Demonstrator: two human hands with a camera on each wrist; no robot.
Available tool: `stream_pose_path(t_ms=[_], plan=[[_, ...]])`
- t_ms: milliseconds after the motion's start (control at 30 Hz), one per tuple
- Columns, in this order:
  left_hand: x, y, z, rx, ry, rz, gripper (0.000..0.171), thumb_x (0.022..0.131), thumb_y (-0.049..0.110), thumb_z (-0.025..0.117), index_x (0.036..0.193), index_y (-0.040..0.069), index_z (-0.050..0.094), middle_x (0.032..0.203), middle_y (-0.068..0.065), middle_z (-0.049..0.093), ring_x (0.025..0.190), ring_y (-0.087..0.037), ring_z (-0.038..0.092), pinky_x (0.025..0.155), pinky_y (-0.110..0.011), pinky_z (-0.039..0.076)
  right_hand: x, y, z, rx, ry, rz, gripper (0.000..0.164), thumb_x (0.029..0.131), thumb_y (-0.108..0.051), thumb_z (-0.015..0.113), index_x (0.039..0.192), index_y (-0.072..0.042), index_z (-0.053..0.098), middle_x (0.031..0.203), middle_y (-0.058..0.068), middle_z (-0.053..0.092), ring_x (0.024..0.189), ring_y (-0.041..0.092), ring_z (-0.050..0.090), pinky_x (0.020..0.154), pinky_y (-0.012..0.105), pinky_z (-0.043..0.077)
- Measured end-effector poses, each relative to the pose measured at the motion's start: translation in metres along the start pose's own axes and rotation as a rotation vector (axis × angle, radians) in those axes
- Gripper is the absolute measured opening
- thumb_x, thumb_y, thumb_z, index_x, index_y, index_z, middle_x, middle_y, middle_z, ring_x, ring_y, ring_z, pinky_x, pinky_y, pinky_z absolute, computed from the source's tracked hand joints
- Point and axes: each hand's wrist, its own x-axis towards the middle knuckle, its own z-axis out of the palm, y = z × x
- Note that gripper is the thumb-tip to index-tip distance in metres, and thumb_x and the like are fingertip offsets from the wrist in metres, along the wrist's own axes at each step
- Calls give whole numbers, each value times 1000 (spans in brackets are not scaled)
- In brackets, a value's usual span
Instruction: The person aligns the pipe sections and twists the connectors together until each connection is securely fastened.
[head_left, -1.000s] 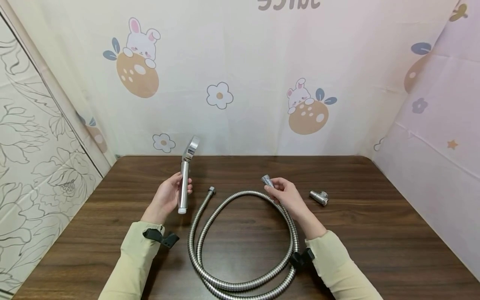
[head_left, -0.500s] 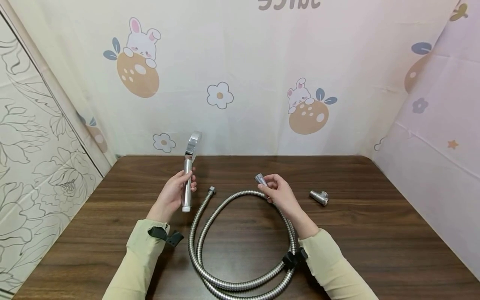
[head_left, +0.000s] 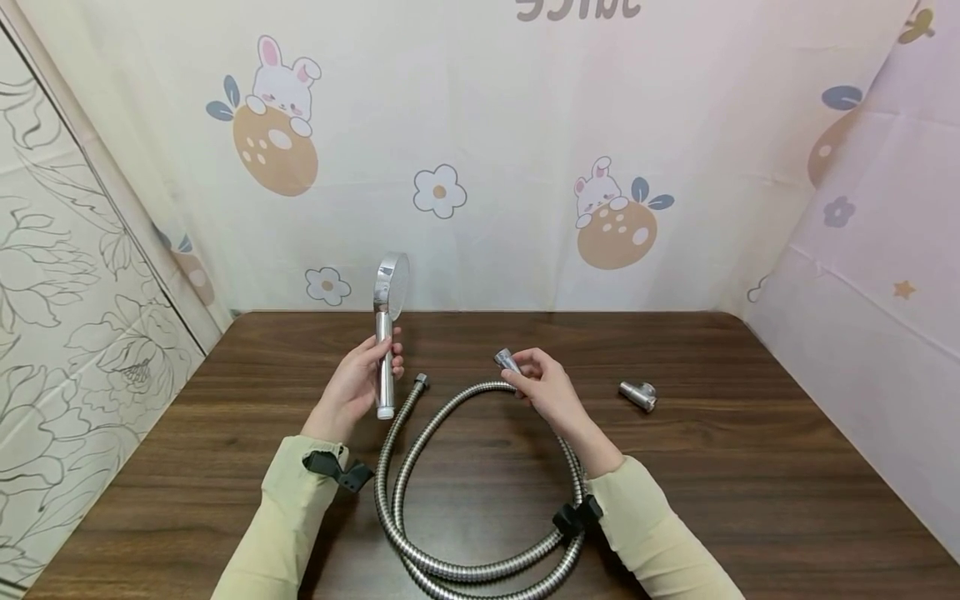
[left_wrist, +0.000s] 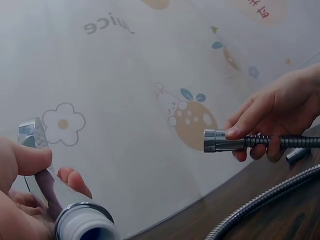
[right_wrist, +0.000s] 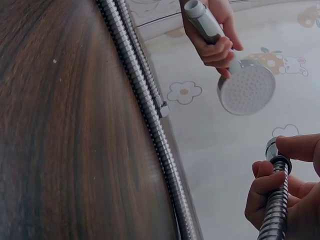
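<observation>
My left hand (head_left: 356,383) grips the handle of a chrome shower head (head_left: 386,358), its round spray face (right_wrist: 248,89) tilted up toward the back. At the handle's lower end, a white threaded collar (left_wrist: 87,225) shows in the left wrist view. My right hand (head_left: 551,390) pinches the conical chrome end fitting (left_wrist: 222,141) of a ribbed metal shower hose (head_left: 397,475), fingers wrapped just behind the nut. That fitting points left toward the shower head, with a gap between the two. The hose loops on the table below, its other end nut (head_left: 422,381) lying near my left hand.
A small chrome tee-shaped connector (head_left: 638,395) lies on the dark wooden table (head_left: 750,467), right of my right hand. Behind the table's far edge hangs a printed curtain (head_left: 495,100). Black straps with camera mounts (head_left: 337,470) sit on both wrists.
Both hands have come closer together: the left has moved right, raising and turning the shower head so its face shows more, and the right has moved left with the hose fitting.
</observation>
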Motion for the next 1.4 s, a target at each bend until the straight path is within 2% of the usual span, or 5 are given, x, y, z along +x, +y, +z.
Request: stream_pose_path(t_ms=[167,400,700,1000,1400], plan=[[2,0,5,-11,-29,14,22,99,11,33,119,7,42,83,-2,51,64,-10,49,61,-17,44,-3,-10,2,9,2,5,31,87,-16,62,113,-2,52,89,14,61,62,13,50,54,23,42],[3,0,8,-52,-66,-2,35,100,13,32,131,0,30,86,-2,50,65,-10,48,62,-17,44,-10,-23,4,7,9,8,29,87,-12,61,111,1,52,92,23,59,61,13,49,53,22,41],[6,2,12,-131,-78,-17,33,100,15,31,130,3,30,90,-4,52,69,-12,50,64,-18,45,2,-10,7,61,28,-20,30,86,-17,64,109,-2,53,79,2,56,62,19,50,49,21,39],[11,3,18,-152,-100,-13,25,100,15,32,123,4,35,91,-4,54,71,-12,50,65,-18,45,4,-13,9,45,71,-4,27,85,-17,64,108,-5,55,77,0,55,64,19,52,53,24,42],[17,0,23,-176,-149,-22,30,100,18,32,126,2,33,92,-4,56,74,-13,51,69,-22,47,4,-19,24,86,43,-32,27,85,-17,64,107,-5,55,75,0,55,60,14,49,48,19,36]])
